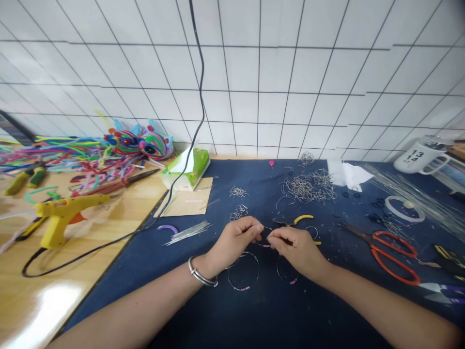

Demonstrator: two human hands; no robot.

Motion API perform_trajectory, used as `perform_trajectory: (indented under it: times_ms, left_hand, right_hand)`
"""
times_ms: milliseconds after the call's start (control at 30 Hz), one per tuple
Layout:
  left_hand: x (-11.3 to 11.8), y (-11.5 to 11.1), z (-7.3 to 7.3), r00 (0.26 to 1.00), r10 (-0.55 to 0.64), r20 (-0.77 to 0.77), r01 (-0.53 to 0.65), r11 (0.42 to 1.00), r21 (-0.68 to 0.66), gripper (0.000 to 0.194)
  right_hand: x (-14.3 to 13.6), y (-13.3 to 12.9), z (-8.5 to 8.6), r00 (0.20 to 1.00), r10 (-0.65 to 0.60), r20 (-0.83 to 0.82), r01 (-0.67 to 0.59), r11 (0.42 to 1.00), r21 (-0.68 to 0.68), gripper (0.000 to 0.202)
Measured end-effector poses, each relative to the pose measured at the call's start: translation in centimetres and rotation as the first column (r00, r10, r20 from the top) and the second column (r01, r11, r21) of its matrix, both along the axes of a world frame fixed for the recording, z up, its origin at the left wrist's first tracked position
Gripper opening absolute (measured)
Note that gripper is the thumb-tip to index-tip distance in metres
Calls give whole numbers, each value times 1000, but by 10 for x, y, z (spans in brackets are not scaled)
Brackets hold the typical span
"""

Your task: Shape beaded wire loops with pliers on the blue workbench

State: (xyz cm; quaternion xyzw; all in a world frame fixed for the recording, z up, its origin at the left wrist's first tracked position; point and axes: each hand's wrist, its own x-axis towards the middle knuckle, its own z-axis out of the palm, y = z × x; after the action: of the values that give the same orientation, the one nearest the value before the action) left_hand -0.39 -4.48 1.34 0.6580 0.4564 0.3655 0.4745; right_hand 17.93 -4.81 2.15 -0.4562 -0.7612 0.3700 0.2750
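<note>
My left hand (236, 240) pinches a thin wire between thumb and fingertips, at the middle of the dark blue cloth. Facing it, my right hand (300, 249) is closed in a pinch on the same wire. Pink beads (267, 245) hang on the wire's lower curve between the hands; the rest of it is partly hidden by my fingers. Below lies a wire ring with pink beads (242, 289), and another beaded ring (293, 281) sits partly under my right hand. Yellow-handled pliers (303, 219) lie just behind my right hand.
Orange-handled scissors (392, 254) lie to the right, near cut wires (414, 189) and a white mug (417, 156). Tangled wire pieces (308, 186) sit behind. Leftward are straight wires (191, 232), a tissue pack (187, 169), and a yellow glue gun (60, 213) whose black cord crosses the cloth.
</note>
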Motion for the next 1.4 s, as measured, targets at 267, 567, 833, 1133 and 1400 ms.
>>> perform_trajectory:
  times_ms: [267,567,833,1133,1400]
  left_hand:
    - [-1,-1,-7,978,-7,-210,98,898,429,17]
    - [-3,-1,-6,971,-27,-236,118,916,383,16]
    - [-4,-1,-4,935,-46,-351,182,913,365,19]
    - [-3,0,-2,932,-42,-360,167,931,324,13]
    - [0,-3,-4,990,51,-128,-25,979,203,12]
  right_hand:
    - [-3,0,-8,996,45,72,-50,996,70,22]
    - [-3,0,-7,1000,4,14,-5,997,79,13]
    - [-2,2,-14,999,14,35,-18,992,125,15]
    - [-1,2,-13,1000,-12,-9,13,994,106,13]
    - [-1,2,-13,940,-95,-326,-47,914,-403,19]
